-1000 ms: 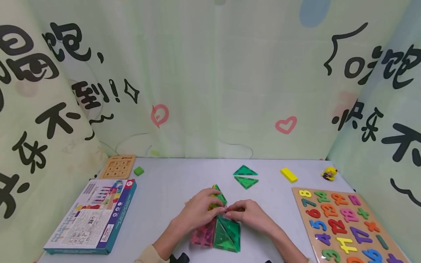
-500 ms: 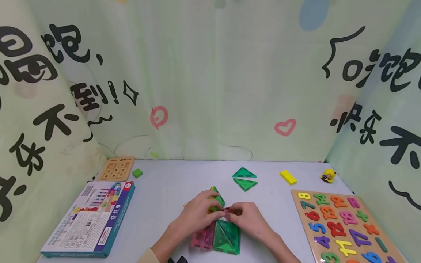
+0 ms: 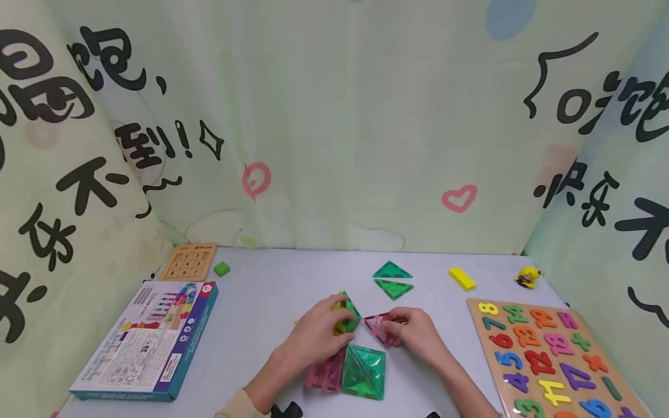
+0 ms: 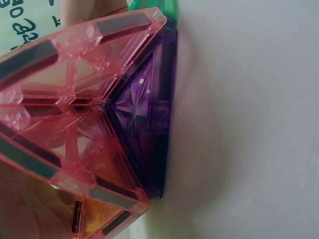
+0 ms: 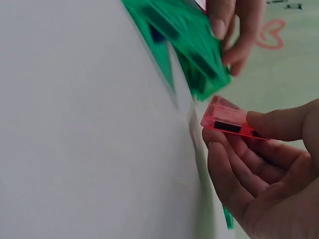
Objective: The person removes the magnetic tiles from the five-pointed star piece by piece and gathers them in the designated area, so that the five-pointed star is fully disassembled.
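A structure of translucent magnetic tiles stands in front of me, with pink tiles [image 3: 325,371], a green part [image 3: 364,371] and a green-yellow part [image 3: 350,313] farther back. My left hand [image 3: 316,331] grips it, fingers curled over the far part. The left wrist view shows upright pink tiles [image 4: 84,55] meeting at a corner against a purple tile [image 4: 142,114]. My right hand [image 3: 415,337] pinches a loose pink triangular tile [image 5: 229,119] between thumb and fingers, just right of the structure and apart from it.
Two green triangular tiles [image 3: 393,288] lie behind the hands. A yellow block [image 3: 462,278] and a small yellow-headed figure [image 3: 528,276] are at the back right. A number puzzle board [image 3: 590,364] lies on the right; a box [image 3: 138,342], wooden board [image 3: 189,262] and green block [image 3: 222,269] lie left.
My right hand has drawn away to the right with the pink tile, which was between both hands at the structure. The left hand stays on the structure.
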Tool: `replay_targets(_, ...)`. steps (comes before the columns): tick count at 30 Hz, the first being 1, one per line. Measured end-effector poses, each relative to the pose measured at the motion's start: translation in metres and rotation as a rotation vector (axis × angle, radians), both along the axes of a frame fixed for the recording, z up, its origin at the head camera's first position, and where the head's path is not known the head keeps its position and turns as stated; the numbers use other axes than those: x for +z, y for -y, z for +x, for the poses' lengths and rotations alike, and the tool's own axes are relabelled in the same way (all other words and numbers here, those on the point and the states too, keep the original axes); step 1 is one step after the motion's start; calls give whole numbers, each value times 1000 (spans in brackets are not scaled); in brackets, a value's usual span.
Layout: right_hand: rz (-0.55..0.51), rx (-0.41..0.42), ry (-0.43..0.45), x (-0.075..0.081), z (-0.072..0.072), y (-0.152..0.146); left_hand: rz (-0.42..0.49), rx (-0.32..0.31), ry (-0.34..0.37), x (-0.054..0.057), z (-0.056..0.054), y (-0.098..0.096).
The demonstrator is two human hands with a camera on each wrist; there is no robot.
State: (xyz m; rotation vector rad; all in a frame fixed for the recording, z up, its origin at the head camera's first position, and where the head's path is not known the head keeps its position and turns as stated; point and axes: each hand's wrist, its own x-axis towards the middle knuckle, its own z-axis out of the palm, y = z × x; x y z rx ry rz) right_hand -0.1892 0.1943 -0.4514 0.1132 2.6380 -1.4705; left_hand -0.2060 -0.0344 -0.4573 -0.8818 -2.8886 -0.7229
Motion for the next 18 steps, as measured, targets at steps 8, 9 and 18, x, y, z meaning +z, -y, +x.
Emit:
replay_targets(8,38,-145,-3,-6,-13,-23,1,15,-25,1,0,-2)
replay_targets(9,54,-149,-5,-7,-15,-24,0,18,-23,1,0,-2)
replay_targets(18,216,-140,-22,-6,-21,-24,-31,19,-14,4,0,1)
